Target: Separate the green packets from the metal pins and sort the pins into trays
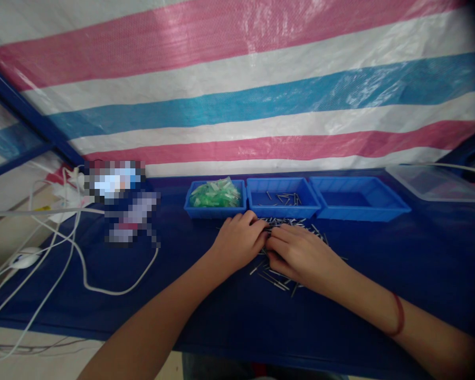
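Observation:
A pile of thin metal pins [276, 281] lies loose on the blue tabletop. Over its middle, my left hand [239, 240] and my right hand [301, 252] meet fingertip to fingertip. Both hands have their fingers curled and closed; whatever is pinched between them is hidden by the fingers. Right behind the hands stands a blue bin [283, 211] with several of the same pins inside. Pins stick out around and below the right hand, some pointing toward the table's front edge.
Left of the pin bin, another blue bin [216, 212] holds green and clear plastic packets [217, 194]. A third blue bin [360, 212] and a clear plastic lid [435, 184] are at right. White cables [114, 292] loop across the left side, near blurred objects. Striped sheeting [237, 105] hangs behind.

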`<act>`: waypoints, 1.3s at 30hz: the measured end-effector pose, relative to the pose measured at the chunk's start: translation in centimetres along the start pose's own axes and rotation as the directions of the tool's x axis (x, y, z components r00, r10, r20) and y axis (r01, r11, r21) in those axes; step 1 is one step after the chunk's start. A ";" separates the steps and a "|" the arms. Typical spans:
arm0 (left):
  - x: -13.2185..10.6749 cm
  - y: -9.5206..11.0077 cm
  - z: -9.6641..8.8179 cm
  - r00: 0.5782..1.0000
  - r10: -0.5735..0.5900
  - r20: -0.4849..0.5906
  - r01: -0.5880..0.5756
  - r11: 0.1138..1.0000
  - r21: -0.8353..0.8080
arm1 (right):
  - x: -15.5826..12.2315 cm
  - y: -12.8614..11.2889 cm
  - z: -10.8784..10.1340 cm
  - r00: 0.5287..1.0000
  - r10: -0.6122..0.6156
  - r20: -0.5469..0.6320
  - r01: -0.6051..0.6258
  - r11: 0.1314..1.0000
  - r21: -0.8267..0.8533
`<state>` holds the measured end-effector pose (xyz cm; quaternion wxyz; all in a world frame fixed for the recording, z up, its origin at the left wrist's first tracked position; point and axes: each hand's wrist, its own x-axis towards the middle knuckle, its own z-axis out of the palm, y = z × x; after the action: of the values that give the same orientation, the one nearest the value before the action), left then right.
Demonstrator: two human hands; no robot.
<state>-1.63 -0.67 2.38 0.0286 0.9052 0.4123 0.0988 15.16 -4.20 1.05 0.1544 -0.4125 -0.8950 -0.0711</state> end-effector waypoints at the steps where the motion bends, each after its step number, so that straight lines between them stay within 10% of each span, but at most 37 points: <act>1: 0.0 0.0 0.0 1.000 0.002 -0.003 -0.002 1.000 -0.011 | 0.0 0.0 0.0 1.000 0.001 -0.010 -0.001 1.000 0.010; 23: 0.5 -0.1 -0.5 0.993 0.017 -0.118 -0.078 0.844 -0.531 | -0.6 2.2 -1.8 0.993 0.115 -0.034 -0.107 0.979 0.173; 39: 0.5 0.1 0.2 0.986 -0.064 -0.154 -0.038 0.813 -0.581 | -0.6 2.9 -2.2 0.959 0.272 -0.078 -0.206 0.859 0.469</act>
<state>-1.17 -0.40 2.26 0.2699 0.8388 0.3694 0.2951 18.17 -3.33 2.93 0.3178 -0.4666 -0.8149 0.1316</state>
